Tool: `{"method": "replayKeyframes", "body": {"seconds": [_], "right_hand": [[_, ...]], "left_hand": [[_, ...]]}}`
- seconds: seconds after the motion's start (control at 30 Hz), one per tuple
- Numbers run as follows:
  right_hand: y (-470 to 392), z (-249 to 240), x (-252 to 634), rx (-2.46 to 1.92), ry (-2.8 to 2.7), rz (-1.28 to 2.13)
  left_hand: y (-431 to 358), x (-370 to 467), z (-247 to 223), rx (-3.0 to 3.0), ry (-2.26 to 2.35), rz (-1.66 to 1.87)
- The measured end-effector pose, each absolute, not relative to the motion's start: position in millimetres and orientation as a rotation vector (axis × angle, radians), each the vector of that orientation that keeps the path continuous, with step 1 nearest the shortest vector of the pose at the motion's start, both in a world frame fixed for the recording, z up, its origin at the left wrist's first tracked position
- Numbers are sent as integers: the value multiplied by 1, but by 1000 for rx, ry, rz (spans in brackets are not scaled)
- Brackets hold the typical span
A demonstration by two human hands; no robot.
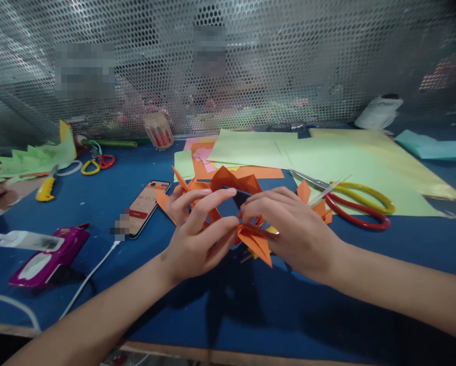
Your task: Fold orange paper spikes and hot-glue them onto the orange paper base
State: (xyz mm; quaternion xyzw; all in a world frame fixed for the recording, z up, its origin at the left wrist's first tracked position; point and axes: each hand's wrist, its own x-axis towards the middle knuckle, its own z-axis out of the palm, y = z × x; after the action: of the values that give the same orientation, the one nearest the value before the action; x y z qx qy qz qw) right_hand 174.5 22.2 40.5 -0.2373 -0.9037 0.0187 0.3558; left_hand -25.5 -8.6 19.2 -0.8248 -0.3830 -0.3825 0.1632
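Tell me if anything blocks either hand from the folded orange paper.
Nothing visible does: the left hand and right hand are already on the folded orange paper. The phone lies to the left and the red-and-yellow scissors to the right, neither in between.

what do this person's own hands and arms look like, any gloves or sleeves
Both the left hand and right hand are bare, with no gloves, rings or watch showing. The left forearm and right forearm are slim and uncovered, no sleeve in view.
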Motion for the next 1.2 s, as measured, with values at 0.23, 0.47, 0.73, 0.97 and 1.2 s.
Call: {"method": "replayKeyframes", "body": {"seconds": [0.23, 0.47, 0.73, 0.97, 1.2], "right_hand": [[24, 45, 174, -845, -2308, 431], [23, 45, 169, -955, -2264, 655], [22, 43, 170, -1011, -2230, 633], [22, 38, 170, -761, -2366, 372], [21, 34, 170, -845, -2362, 315]], "left_hand": [[-8, -19, 22, -2362, -1236, -1032], [-9, -19, 20, -2346, -1239, -960], [-11, -18, 22, -2269, -1218, -1046], [-11, -17, 23, -2380, -1135, -1075], [-11, -18, 24, -2426, -1163, -1007]]}}
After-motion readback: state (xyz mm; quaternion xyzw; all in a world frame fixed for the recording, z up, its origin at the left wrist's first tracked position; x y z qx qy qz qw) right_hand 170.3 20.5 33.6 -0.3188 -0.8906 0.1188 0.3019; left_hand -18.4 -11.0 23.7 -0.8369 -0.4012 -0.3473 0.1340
